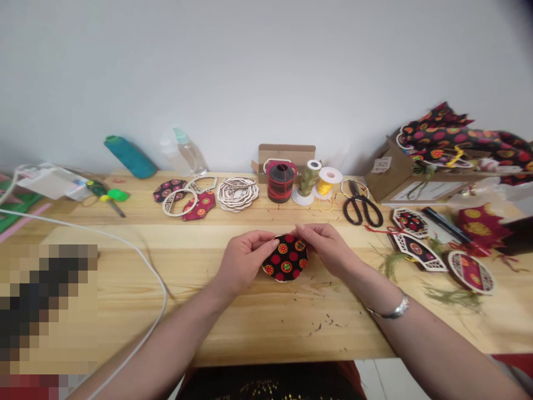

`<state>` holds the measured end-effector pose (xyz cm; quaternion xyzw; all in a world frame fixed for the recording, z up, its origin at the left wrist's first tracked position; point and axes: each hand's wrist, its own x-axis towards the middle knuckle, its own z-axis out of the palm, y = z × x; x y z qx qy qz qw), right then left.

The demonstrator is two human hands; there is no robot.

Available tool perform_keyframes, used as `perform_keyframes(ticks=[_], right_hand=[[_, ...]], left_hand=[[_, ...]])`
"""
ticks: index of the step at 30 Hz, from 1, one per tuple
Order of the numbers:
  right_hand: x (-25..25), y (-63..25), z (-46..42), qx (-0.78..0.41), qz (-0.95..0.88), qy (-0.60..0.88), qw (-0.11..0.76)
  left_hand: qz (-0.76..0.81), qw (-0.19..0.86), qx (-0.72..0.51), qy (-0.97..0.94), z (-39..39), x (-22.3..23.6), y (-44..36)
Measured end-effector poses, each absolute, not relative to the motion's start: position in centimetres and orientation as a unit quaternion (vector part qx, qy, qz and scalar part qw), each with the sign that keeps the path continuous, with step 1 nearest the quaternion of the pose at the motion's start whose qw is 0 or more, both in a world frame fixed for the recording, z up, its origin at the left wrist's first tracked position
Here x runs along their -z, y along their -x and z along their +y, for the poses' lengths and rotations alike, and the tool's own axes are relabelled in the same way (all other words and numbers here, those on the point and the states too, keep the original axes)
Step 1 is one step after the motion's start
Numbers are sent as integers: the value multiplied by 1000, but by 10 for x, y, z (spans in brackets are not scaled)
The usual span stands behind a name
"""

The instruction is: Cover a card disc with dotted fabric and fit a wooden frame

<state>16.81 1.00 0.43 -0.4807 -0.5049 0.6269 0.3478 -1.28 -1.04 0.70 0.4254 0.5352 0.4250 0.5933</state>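
A round piece covered in black fabric with red and orange flower patterns (286,259) is held up over the front middle of the wooden table. My left hand (246,256) pinches its left upper edge between thumb and fingers. On the other side, my right hand (322,243) grips the upper right edge, with the thumb and fingertips pressed together there. A thin pale rim shows along the piece's edge. Its back, and most of the fingers behind it, are hidden.
Behind stand a black spool of red cord (280,183), a green thread spool (308,180) and a yellow one (328,180). Black scissors (362,208) lie right of them. Stacked wooden cutouts (237,193) lie left. A white cable (160,272) crosses the left side.
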Motion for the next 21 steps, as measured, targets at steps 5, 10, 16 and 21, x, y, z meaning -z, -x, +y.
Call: perform_keyframes(ticks=[5,10,16,21], right_hand=[[-4,-172,14,-631,-500,492,330],[-1,-173,14,-610,-532,499,310],[-3,-172,15,-588,-527,514,336],[-10,-174,16,-574,-493,535,377]], left_hand=[[530,606,-449,-387,-5,0,16],[524,615,-454,-376,-4,2,16],[498,634,-480,-345,-6,-2,15],[457,702,-446,-316,-5,-7,16]])
